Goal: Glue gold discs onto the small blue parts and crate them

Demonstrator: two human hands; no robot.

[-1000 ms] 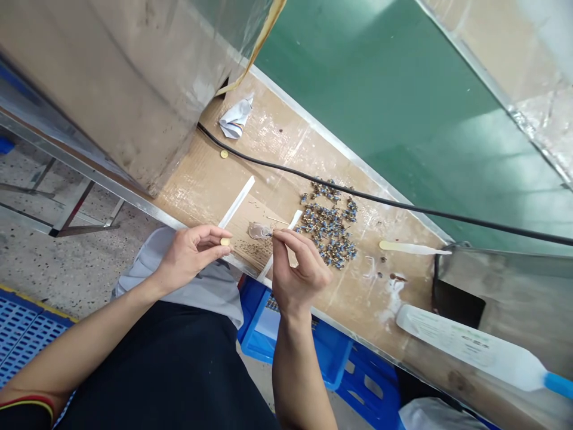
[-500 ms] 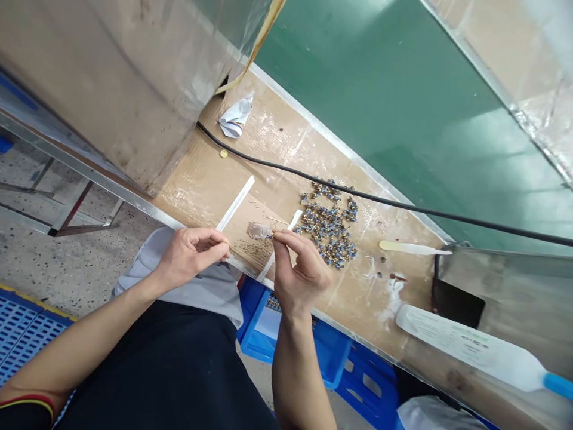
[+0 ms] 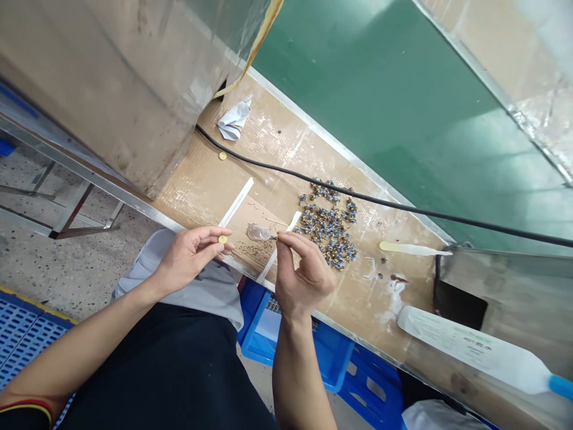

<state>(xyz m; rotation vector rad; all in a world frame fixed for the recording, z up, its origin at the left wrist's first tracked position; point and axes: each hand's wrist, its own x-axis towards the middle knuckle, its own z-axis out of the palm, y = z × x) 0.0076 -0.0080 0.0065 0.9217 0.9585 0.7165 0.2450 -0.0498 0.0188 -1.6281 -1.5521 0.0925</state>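
A small round brass disc (image 3: pixel 222 239) sits pinched at the fingertips of the left hand (image 3: pixel 190 258), its flat golden face turned up, held just above the near edge of the surface (image 3: pixel 210 179). A thin dark pin-like tool (image 3: pixel 273 237) is nipped between thumb and forefinger of the right hand (image 3: pixel 303 276), its tip touching a small clear glossy blob (image 3: pixel 258 232) lying on the cardboard.

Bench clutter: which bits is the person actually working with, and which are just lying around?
In use:
- left hand pinching a small brass disc
- right hand holding a thin tool
- clear blob
- pile of small blue-and-brass parts

Lying about:
- black cable
- crumpled wrapper
- wooden stick
- white tube
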